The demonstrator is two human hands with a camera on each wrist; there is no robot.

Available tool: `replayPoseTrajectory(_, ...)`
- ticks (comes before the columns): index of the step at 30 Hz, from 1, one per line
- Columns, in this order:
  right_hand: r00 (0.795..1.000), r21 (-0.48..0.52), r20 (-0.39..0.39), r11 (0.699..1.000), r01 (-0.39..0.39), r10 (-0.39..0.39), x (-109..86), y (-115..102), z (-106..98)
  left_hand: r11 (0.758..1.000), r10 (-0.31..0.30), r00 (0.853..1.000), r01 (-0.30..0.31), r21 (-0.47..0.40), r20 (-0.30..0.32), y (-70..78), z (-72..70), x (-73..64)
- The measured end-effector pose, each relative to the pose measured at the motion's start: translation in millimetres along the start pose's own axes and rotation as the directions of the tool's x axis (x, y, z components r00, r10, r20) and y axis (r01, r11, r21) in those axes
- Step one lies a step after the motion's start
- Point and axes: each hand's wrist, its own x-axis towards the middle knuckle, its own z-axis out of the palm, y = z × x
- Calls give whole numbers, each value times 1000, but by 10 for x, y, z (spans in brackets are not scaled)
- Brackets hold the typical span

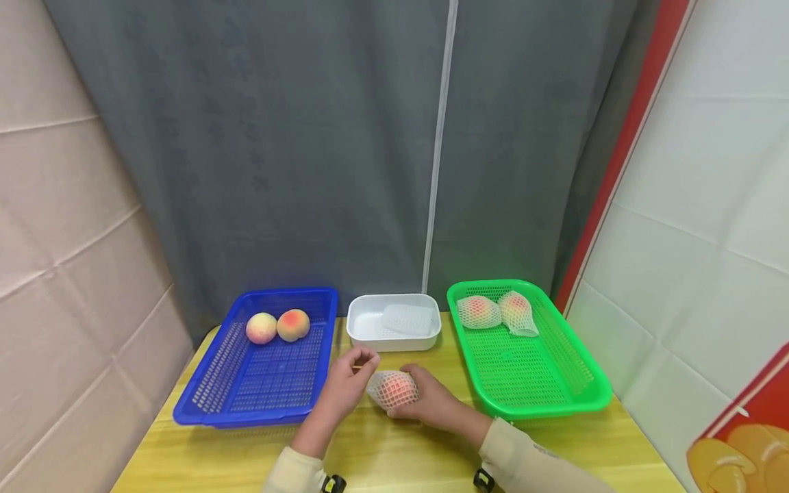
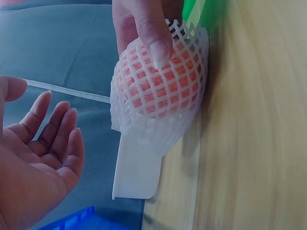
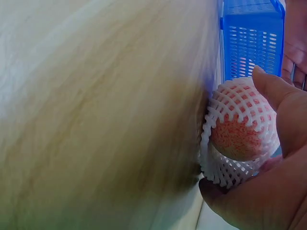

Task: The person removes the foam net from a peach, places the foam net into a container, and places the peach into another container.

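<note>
A peach (image 1: 396,389) inside a white foam net sleeve (image 2: 158,122) is gripped by my right hand (image 1: 431,399), thumb on one side and fingers on the other. In the right wrist view the sleeve's near end gapes, and bare peach skin (image 3: 236,139) shows there. My left hand (image 1: 347,382) is beside the sleeve's other end, apart from it, with relaxed fingers (image 2: 53,129) and nothing in them. Both hands are low over the wooden table (image 1: 394,452), in front of a white tray (image 1: 364,337).
Two bare peaches (image 1: 293,324) lie in the blue basket (image 1: 246,418) at left. The white tray holds flat foam net sleeves (image 1: 408,320). Two netted peaches (image 1: 479,312) lie in the green basket (image 1: 548,411) at right. A grey curtain (image 1: 277,171) hangs behind the table.
</note>
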Motion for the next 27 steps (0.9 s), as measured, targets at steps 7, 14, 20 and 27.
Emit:
replayPoseTrajectory(7,1000,-26,-15,1000,9,-9,22,3,25,1000,-2,1000,2,9,-1,-13,-5,14)
replayPoseTrajectory(14,1000,-27,-25,1000,8,-9,32,0,46,1000,-6,1000,6,4,-1,-19,-8,13)
replayPoseTrajectory(20,1000,9,-27,1000,7,-7,35,9,31,1000,-12,1000,12,7,-18,16,-27,-15)
replayPoseTrajectory(27,996,26,-58,998,66,-64,35,-126,-150,999,29,998,-28,15,-64,55,-81,-24)
